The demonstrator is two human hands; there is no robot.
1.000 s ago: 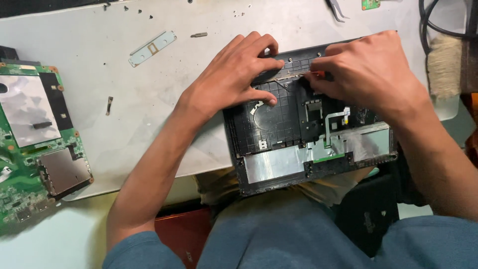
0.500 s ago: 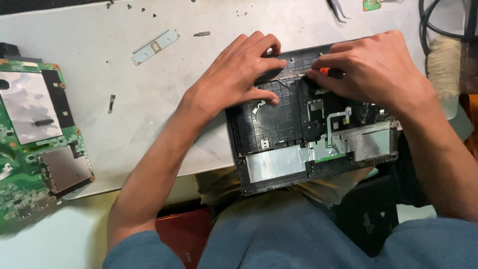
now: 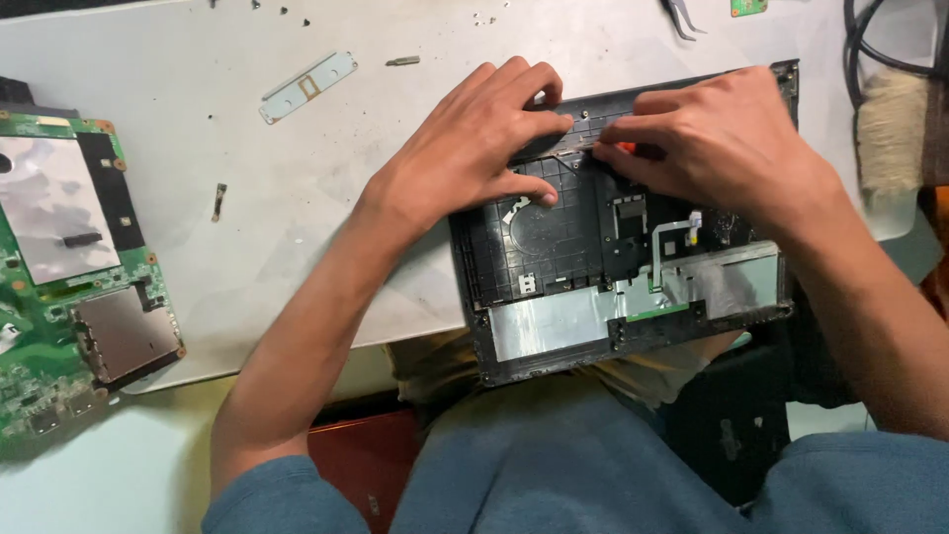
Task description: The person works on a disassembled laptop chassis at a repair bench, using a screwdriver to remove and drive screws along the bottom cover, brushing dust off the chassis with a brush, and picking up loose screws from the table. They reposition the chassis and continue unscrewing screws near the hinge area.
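Two bare hands work together on a black laptop casing (image 3: 593, 287) that lies inside-up at the near edge of a white table (image 3: 247, 148), its front part hanging over the edge above the person's lap. The left hand (image 3: 474, 148) rests on the casing's upper left part, fingers curled and spread, fingertips pressing along the top rim and the thumb down on the ribbed inner surface. The right hand (image 3: 722, 148) sits on the upper right part, its fingers bent inward and pinched toward the left hand; something small and reddish shows at its fingertips, but I cannot tell what it is or whether it is truly gripped. Silver foil strips (image 3: 554, 326) run along the casing's lower part, and a pale flat cable (image 3: 672, 237) bends across its middle right. Well apart to the left lies a green circuit board (image 3: 69, 287). A small metal bracket (image 3: 308, 87) lies on the table above the left forearm, with loose screws scattered near the far edge, and tweezers (image 3: 682, 15) lie at the top
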